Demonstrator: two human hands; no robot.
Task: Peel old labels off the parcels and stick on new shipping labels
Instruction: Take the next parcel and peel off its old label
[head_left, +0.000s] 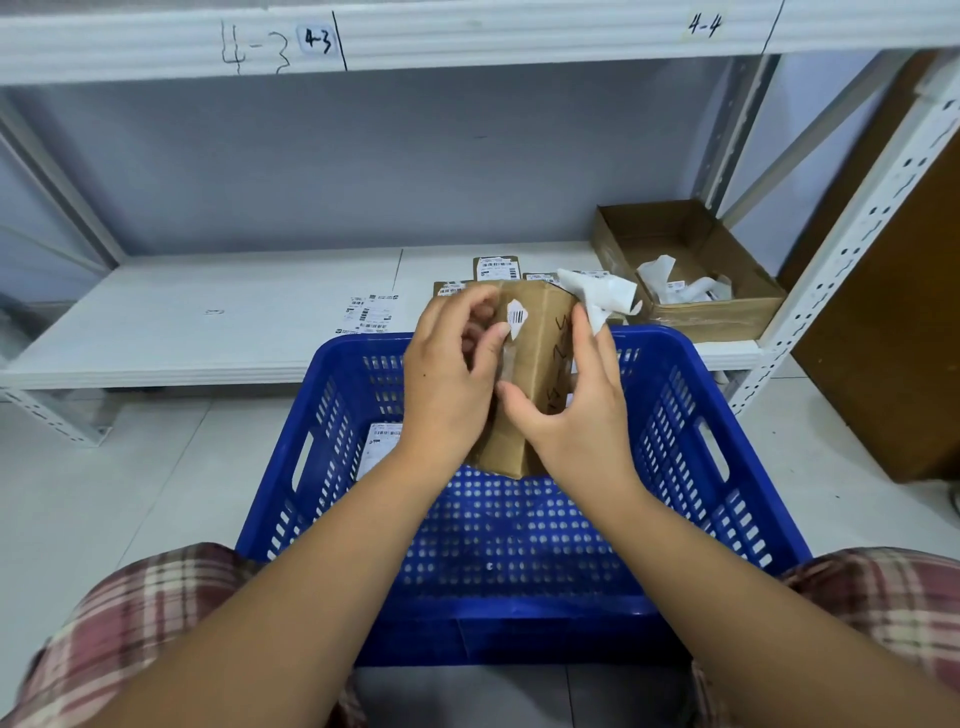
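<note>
Two-handed hold.
The left hand (447, 379) grips the left side of the parcel (535, 364); the right hand (576, 410) clasps its right edge.

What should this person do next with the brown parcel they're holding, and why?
Probably peel off the small barcode scrap left on the parcel. The left hand has its thumb at the scrap's edge. The right hand grips the parcel with torn label paper at its fingertips, so most of the old label looks gone.
</note>
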